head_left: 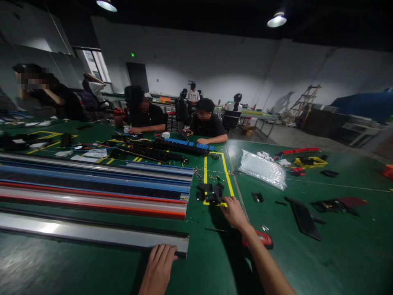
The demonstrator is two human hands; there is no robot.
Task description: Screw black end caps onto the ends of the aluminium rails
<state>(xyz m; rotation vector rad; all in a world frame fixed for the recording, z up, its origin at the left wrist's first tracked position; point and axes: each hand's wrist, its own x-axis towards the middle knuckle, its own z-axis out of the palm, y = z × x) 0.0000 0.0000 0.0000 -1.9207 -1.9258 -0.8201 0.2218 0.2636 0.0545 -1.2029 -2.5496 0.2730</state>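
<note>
My left hand (159, 265) is at the right end of a long silver metal profile (92, 229), its fingers bent over the near edge and closed on it. My right hand (235, 211) reaches to a small pile of black brackets (211, 193). Its fingertips are at the near edge of the pile, with thumb and fingers a little apart. Whether a bracket is between them is hard to see. Below the pile lies a thin screwdriver-like rod (216, 230). A red and black tool (264, 240) lies partly behind my right forearm.
Beyond the silver profile lie several long profiles with blue and orange edges (107, 205). Yellow tape (229, 176) marks the green table (337, 254). To the right are clear air-cushion packaging (262, 170), a black flat part (303, 219) and a yellow holder (310, 162). Co-workers sit across the table.
</note>
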